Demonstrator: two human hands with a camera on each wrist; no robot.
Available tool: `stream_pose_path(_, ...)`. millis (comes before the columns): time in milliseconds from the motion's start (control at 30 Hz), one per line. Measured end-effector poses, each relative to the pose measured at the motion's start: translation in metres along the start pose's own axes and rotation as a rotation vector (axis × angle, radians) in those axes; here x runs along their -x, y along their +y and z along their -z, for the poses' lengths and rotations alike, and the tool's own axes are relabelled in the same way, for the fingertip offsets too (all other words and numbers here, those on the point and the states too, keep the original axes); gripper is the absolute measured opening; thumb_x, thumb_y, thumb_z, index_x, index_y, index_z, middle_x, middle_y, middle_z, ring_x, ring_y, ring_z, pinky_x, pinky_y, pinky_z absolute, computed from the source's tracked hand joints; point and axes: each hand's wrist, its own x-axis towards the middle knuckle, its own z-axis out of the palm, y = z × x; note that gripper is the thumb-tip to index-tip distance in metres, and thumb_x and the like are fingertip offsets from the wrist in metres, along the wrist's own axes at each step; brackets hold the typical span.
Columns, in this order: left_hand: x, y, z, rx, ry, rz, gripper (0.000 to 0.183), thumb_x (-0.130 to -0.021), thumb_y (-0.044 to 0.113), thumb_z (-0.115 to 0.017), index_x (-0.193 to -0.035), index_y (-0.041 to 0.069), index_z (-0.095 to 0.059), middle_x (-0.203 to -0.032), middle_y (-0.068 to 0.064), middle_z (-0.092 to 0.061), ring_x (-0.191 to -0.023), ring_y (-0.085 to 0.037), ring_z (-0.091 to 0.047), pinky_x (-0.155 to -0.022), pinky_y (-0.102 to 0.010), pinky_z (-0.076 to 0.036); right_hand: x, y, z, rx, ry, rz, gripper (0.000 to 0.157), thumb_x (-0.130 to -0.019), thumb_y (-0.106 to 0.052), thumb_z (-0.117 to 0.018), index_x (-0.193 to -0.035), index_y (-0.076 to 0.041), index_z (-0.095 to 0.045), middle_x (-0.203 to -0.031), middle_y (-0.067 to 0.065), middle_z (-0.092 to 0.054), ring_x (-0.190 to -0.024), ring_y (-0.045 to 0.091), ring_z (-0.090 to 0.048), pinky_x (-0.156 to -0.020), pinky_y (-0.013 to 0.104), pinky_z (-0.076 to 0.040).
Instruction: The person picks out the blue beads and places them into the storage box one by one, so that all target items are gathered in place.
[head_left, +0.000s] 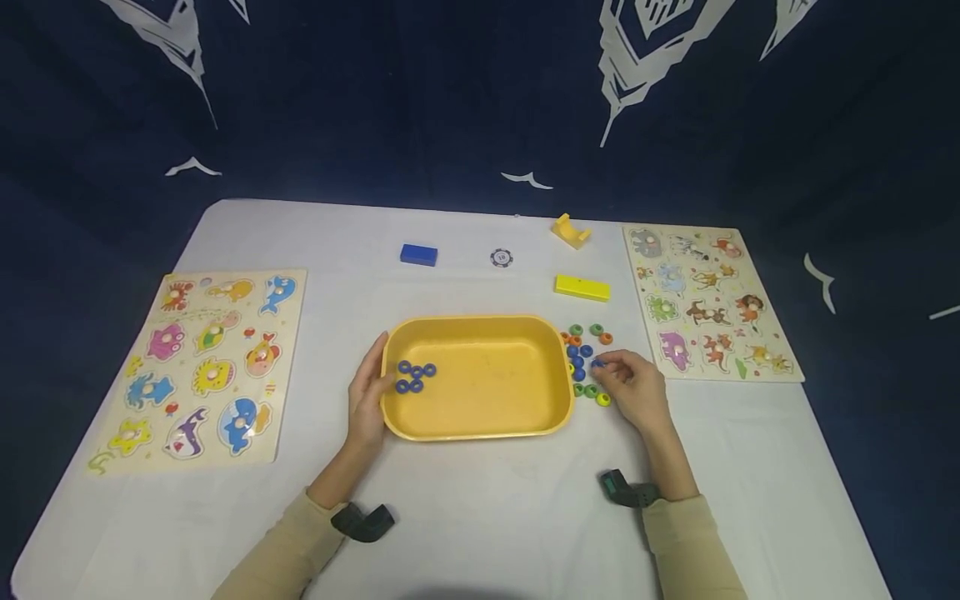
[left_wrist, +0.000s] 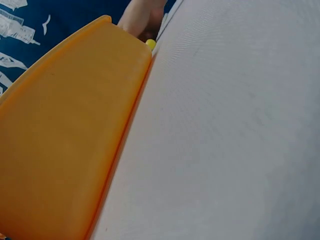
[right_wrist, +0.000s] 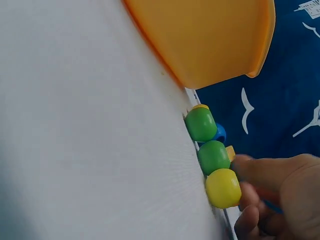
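A yellow tray (head_left: 480, 435) sits mid-table with several blue beads (head_left: 416, 372) grouped at its left end. My left hand (head_left: 366, 408) grips the tray's left side, thumb at the rim and fingers along the outer wall. To the right of the tray lies a loose cluster of beads: blue ones (head_left: 587, 351), green ones (head_left: 596, 329), orange ones and a yellow bead (right_wrist: 223, 188). At the cluster's right edge, my right hand (head_left: 637, 392) pinches a blue bead (head_left: 597, 363) between thumb and fingertips. In the right wrist view, green beads (right_wrist: 201, 125) stand beside the fingers.
Animal puzzle boards flank the work, one at left (head_left: 281, 417) and one at right (head_left: 780, 333). Behind the tray are a blue block (head_left: 418, 255), a round chip (head_left: 502, 257), a yellow bar block (head_left: 582, 288) and a yellow curved block (head_left: 571, 232).
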Motion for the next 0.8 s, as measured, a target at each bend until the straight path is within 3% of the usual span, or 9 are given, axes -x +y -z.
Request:
stream_pose_path(67,-0.001,-0.003,0.001,0.002,-0.005,-0.012,0.055,-0.085,-0.004,-0.033,-0.139,0.010,-0.029,-0.147,-0.007,-0.021,-0.135,-0.012,-0.017,-0.107,-0.016,-0.021,-0.003,0.003,0.000,-0.048,0.016,0.028,0.024,-0.079,-0.028,-0.065,-0.097,-0.012,-0.064,-0.075,0.000,-0.056,-0.066,0.012,-0.045,-0.048,0.019,-0.038)
stream_pose_path(200,-0.001,-0.005,0.001,0.005,-0.008,-0.029,0.055,-0.085,-0.002,-0.034,-0.138,0.011,-0.030,-0.147,-0.007,-0.022,-0.135,-0.011,-0.018,-0.107,-0.016,-0.021,-0.001,-0.023,0.004,-0.134,0.033,0.121,0.027,-0.080,-0.030,-0.064,-0.099,-0.011,-0.062,-0.077,-0.002,-0.056,-0.066,0.009,-0.046,-0.042,0.025,-0.038)
stream_pose_path(300,0.000,-0.005,0.001,0.000,0.000,-0.028,0.056,-0.085,-0.002,-0.034,-0.138,0.012,-0.031,-0.146,-0.006,-0.023,-0.134,-0.011,-0.019,-0.107,-0.016,-0.022,0.002,-0.062,0.004,-0.165,-0.016,0.226,0.023,-0.080,-0.025,-0.064,-0.096,-0.009,-0.061,-0.078,0.001,-0.057,-0.067,0.012,-0.048,-0.044,0.024,-0.041)
stream_pose_path(433,-0.001,-0.005,0.001,0.000,0.013,-0.022,0.056,-0.084,-0.003,-0.034,-0.138,0.012,-0.032,-0.146,-0.006,-0.024,-0.134,-0.012,-0.020,-0.107,-0.016,-0.023,0.001,-0.102,-0.012,-0.192,-0.155,0.357,0.017,-0.079,-0.019,-0.065,-0.093,-0.010,-0.061,-0.075,0.001,-0.057,-0.066,0.012,-0.048,-0.052,0.018,-0.041)
stream_pose_path(533,-0.001,-0.005,0.000,-0.001,0.013,-0.021,0.056,-0.084,-0.003,-0.034,-0.138,0.012,-0.032,-0.146,-0.008,-0.024,-0.134,-0.013,-0.021,-0.107,-0.017,-0.023,-0.001,-0.123,-0.033,-0.158,-0.282,0.394,0.014,-0.079,-0.020,-0.065,-0.091,-0.013,-0.061,-0.073,-0.005,-0.056,-0.063,0.009,-0.048,-0.053,0.019,-0.042)
stream_pose_path(667,-0.001,-0.005,0.000,-0.011,0.014,-0.019,0.056,-0.084,-0.003,-0.034,-0.138,0.012,-0.032,-0.146,-0.007,-0.025,-0.134,-0.012,-0.021,-0.107,-0.017,-0.021,-0.002,-0.143,-0.063,-0.033,-0.428,0.415,0.011,-0.080,-0.022,-0.064,-0.089,-0.018,-0.060,-0.069,-0.010,-0.054,-0.062,0.007,-0.048,-0.054,0.021,-0.043)
stream_pose_path(800,0.000,-0.001,0.000,-0.017,0.015,-0.015,0.057,-0.084,-0.006,-0.033,-0.138,0.011,-0.032,-0.146,-0.007,-0.024,-0.134,-0.010,-0.019,-0.108,-0.015,-0.019,0.000,-0.158,-0.085,0.129,-0.507,0.439,0.011,-0.077,-0.023,-0.065,-0.087,-0.019,-0.061,-0.065,-0.012,-0.053,-0.061,0.005,-0.049,-0.055,0.021,-0.041)
